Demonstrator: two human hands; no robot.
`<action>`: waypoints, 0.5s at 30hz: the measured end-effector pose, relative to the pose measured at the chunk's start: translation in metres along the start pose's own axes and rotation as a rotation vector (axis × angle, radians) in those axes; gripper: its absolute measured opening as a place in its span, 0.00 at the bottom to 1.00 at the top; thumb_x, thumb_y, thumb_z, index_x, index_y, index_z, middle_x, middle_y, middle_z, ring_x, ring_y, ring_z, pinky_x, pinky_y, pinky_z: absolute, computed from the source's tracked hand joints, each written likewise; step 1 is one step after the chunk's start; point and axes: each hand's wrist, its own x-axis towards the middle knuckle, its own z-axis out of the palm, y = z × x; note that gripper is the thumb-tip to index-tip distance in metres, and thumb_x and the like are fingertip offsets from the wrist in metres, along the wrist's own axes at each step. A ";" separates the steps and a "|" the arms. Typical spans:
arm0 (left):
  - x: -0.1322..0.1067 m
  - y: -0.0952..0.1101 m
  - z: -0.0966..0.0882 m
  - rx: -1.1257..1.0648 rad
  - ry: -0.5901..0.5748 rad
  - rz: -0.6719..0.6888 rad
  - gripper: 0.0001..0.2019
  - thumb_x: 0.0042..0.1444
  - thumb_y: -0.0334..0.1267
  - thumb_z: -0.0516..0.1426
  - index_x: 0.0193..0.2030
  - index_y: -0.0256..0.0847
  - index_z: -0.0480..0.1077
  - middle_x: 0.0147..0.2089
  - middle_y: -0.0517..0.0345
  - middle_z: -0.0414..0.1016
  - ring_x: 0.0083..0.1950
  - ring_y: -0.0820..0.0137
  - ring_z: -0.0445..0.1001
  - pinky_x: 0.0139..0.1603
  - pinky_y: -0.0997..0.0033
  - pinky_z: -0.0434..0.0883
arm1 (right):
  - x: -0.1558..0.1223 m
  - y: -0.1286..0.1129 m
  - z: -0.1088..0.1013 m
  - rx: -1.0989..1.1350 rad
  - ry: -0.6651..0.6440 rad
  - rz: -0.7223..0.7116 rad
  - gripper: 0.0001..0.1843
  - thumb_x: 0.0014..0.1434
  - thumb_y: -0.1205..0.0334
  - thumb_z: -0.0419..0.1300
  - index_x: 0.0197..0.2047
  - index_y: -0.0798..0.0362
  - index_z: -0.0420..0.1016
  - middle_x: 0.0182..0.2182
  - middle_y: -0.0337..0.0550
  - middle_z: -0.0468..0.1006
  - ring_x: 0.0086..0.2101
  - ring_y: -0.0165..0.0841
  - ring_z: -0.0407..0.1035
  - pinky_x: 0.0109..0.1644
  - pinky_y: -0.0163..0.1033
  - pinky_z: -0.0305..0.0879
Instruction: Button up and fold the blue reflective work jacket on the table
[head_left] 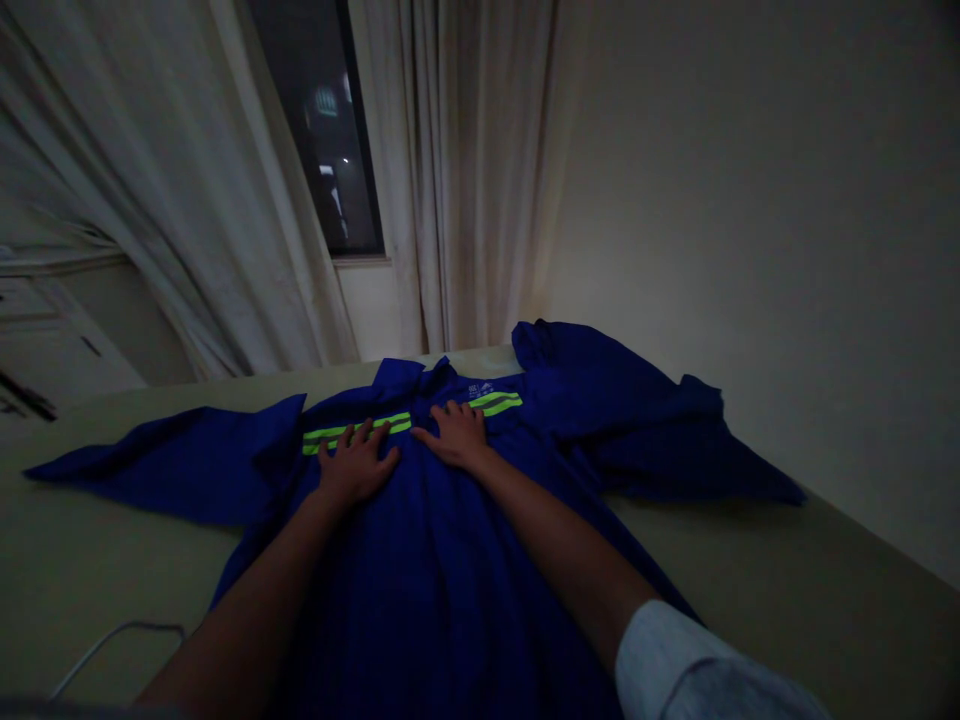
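Note:
A blue work jacket (420, 540) lies spread out with its front up, its collar at the far end and its sleeves stretched to both sides. Yellow-green reflective strips cross the chest, and a small pale print shows near the collar on the right. My left hand (355, 462) rests on the left chest just below the strip, fingers spread, fingertips touching it. My right hand (459, 434) lies on the chest by the front opening, fingers apart, partly over the inner end of the right strip. Neither hand grips the cloth. My forearms hide parts of the jacket's lower body.
The jacket lies on a pale greenish flat surface (97, 560). A white cable (135, 626) curves at the lower left. Behind are light curtains (480, 180), a dark window (330, 130) and a plain wall (750, 200) on the right. A white cabinet (56, 345) stands at the left.

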 end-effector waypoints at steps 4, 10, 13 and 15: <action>0.009 0.020 0.001 0.000 0.094 -0.052 0.27 0.69 0.50 0.44 0.61 0.37 0.75 0.66 0.34 0.74 0.67 0.39 0.71 0.68 0.30 0.60 | 0.025 -0.015 0.006 -0.052 0.054 0.104 0.27 0.70 0.39 0.56 0.57 0.51 0.78 0.57 0.59 0.74 0.58 0.55 0.65 0.61 0.59 0.60; 0.011 0.027 0.015 0.003 0.154 0.065 0.27 0.70 0.45 0.45 0.72 0.44 0.65 0.77 0.47 0.61 0.76 0.50 0.62 0.74 0.39 0.56 | 0.043 -0.012 0.018 0.020 0.302 0.054 0.15 0.75 0.56 0.53 0.51 0.49 0.81 0.53 0.51 0.75 0.54 0.43 0.67 0.57 0.47 0.63; 0.011 0.025 0.014 0.017 0.125 0.087 0.27 0.71 0.45 0.45 0.72 0.46 0.67 0.77 0.50 0.63 0.75 0.51 0.63 0.73 0.41 0.60 | 0.052 -0.010 0.022 0.142 0.269 0.018 0.12 0.74 0.57 0.58 0.47 0.48 0.83 0.47 0.46 0.79 0.48 0.37 0.72 0.52 0.40 0.66; 0.011 0.025 0.013 0.018 0.127 0.083 0.26 0.71 0.45 0.45 0.72 0.46 0.67 0.77 0.50 0.63 0.75 0.51 0.63 0.73 0.41 0.60 | 0.056 -0.010 0.026 0.202 0.197 -0.008 0.09 0.72 0.60 0.62 0.44 0.49 0.85 0.44 0.44 0.81 0.45 0.35 0.74 0.50 0.37 0.66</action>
